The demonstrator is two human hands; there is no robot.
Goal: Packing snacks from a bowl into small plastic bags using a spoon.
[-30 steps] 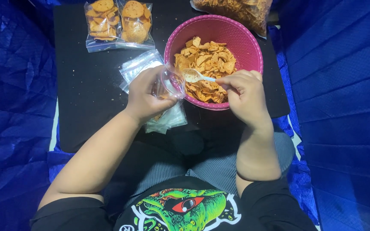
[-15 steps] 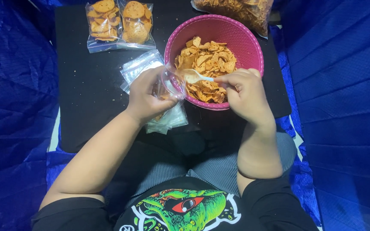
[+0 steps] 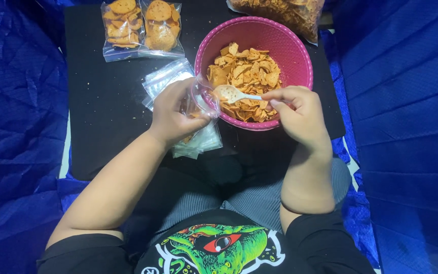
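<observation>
A: Status of bagging?

B: I count two filled bags (image 3: pixel 142 28) at the worktop's (image 3: pixel 97 116) far edge. My left hand (image 3: pixel 176 114) grips an open clear bag (image 3: pixel 201 99), a few chips inside, just beside the pink bowl (image 3: pixel 300 56). My right hand (image 3: pixel 300 114) pinches a white spoon (image 3: pixel 234 94) at the bag's mouth.

A: Remaining?

B: Empty bags (image 3: pixel 198 142) lie beneath; the bowl holds many orange, flat, seasoned chips (image 3: pixel 247 71).

- A home-style snack-packing spot, not a shop or factory: the person sits cross-legged at a low black worktop (image 3: pixel 102 116).
- Blue quilted fabric (image 3: pixel 406 127) lies on both sides.
- A pink bowl (image 3: pixel 300 56) of chips, two filled bags (image 3: pixel 140 28), a stack of empty zip bags (image 3: pixel 166 78) and a large chip sack (image 3: pixel 285 12) show hand packing.
</observation>
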